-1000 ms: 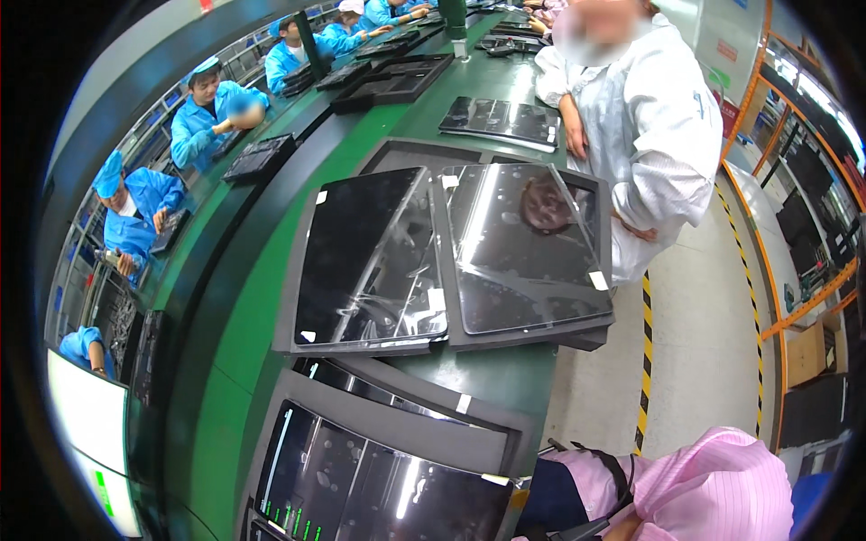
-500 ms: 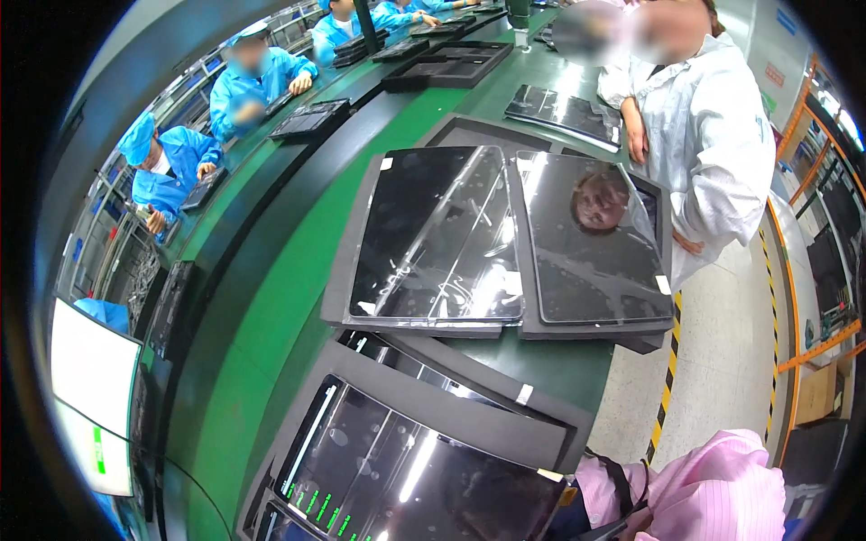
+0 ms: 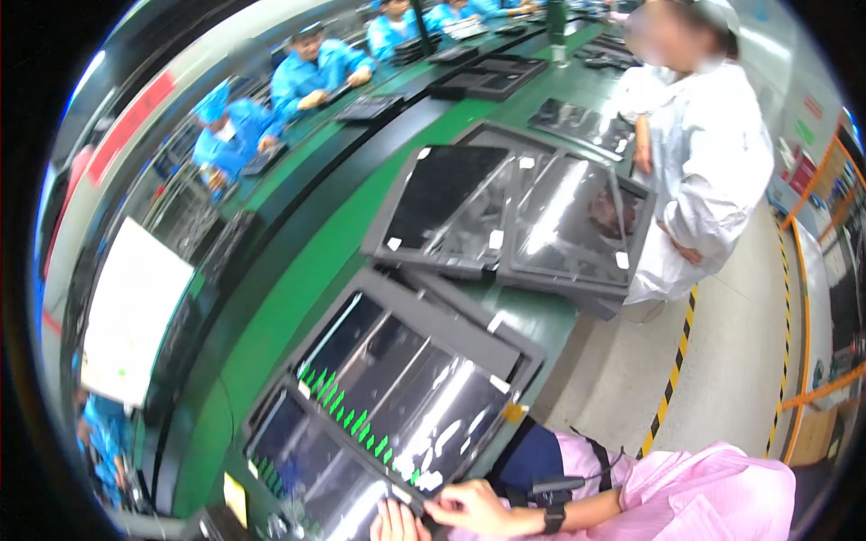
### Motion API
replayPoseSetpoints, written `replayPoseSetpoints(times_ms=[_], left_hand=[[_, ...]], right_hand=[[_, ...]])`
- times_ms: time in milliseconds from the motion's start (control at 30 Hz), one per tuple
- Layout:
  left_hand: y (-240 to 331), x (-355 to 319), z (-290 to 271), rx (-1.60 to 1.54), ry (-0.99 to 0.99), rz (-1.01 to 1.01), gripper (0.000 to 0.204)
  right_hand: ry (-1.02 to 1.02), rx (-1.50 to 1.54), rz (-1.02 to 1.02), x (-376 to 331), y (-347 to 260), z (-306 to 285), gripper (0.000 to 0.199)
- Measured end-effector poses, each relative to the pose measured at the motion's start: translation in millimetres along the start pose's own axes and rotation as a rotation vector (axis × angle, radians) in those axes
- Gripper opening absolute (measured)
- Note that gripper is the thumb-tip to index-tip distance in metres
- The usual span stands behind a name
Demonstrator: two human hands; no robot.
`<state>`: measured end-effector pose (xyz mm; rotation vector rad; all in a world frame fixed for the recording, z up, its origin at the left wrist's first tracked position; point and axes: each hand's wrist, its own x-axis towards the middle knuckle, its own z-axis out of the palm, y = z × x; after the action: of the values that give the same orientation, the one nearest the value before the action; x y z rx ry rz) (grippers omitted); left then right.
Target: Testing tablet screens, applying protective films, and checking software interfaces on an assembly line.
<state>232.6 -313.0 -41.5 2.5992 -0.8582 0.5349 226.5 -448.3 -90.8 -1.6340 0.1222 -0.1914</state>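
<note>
At the lower edge my right hand (image 3: 471, 507), with a dark wristband and pink sleeve, has its fingertips pinched at the edge of a dark glossy display panel (image 3: 302, 460). What the pinch holds, if anything, is too small to make out. Beside it my left hand (image 3: 398, 522) lays its stretched fingers on the same edge; the rest of it is cut off. A second lit display panel (image 3: 388, 361) lies just beyond, showing green marks and pale tabs, in a dark foam tray (image 3: 451, 335).
Farther along the green bench (image 3: 541, 311) lie two more dark panels (image 3: 446, 203) (image 3: 568, 221) in foam trays. A person in a white coat (image 3: 708, 171) stands at the right. Workers in blue (image 3: 236, 135) sit across the conveyor line. A bright white screen (image 3: 135, 311) stands at the left.
The view has swung, so the bench and panels sit differently in the picture. Both my hands have come into view at the near panel's edge. The white-coated person's head has turned.
</note>
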Motion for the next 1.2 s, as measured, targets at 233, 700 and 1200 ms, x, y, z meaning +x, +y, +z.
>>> replayPoseSetpoints(times_ms=[233,700,1200], left_hand=[[-10,-11,5,-0.013,0.031,0.018,0.036],[-8,-14,1,-0.139,0.145,-0.050,0.031],[-48,-79,-61,0.159,0.138,-0.481,0.032]], right_hand=[[-0.091,0.061,0.026,-4,19,4,0.020],[-0.158,0.283,0.104,-1,17,4,0.012],[-0.414,0.129,0.264,-7,-9,-12,0.014]])
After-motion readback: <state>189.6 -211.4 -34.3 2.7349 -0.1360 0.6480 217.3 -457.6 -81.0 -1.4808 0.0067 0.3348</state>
